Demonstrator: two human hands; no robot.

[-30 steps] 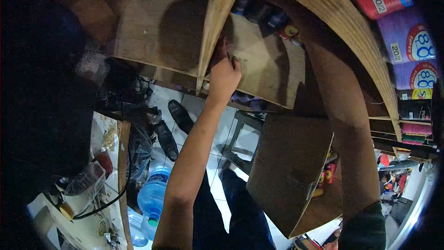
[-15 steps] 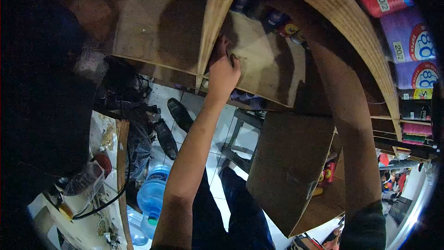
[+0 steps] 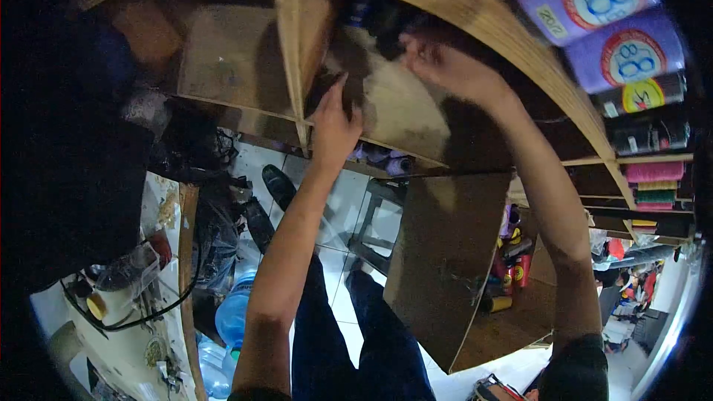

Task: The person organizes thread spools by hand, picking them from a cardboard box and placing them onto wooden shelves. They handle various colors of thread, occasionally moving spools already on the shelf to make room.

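My left hand point(image 3: 338, 122) reaches into a wooden shelf compartment beside its upright divider point(image 3: 292, 44). Its fingers are apart, and no object shows in them. Deeper in the same compartment is my right hand point(image 3: 453, 67), blurred by motion with its fingers bent. Whether it holds anything cannot be made out. Dark thread spools point(image 3: 382, 26) stand in shadow just left of my right fingers. Under my right forearm, an open cardboard box point(image 3: 445, 260) contains several spools, including a red spool point(image 3: 523, 270) and a yellow one point(image 3: 496, 303).
Purple thread cones point(image 3: 631, 59) line the upper right shelf, above pink spools point(image 3: 653, 171). Below are a grey stool point(image 3: 371, 230), dark shoes point(image 3: 278, 186) and a blue water bottle point(image 3: 234, 312). A cluttered worktable point(image 3: 167, 282) with a black cable stands at left.
My right hand has come into sight, shifted left inside the compartment. The yellow-labelled spool near it no longer shows there. The view has shifted, revealing more of the box's inside.
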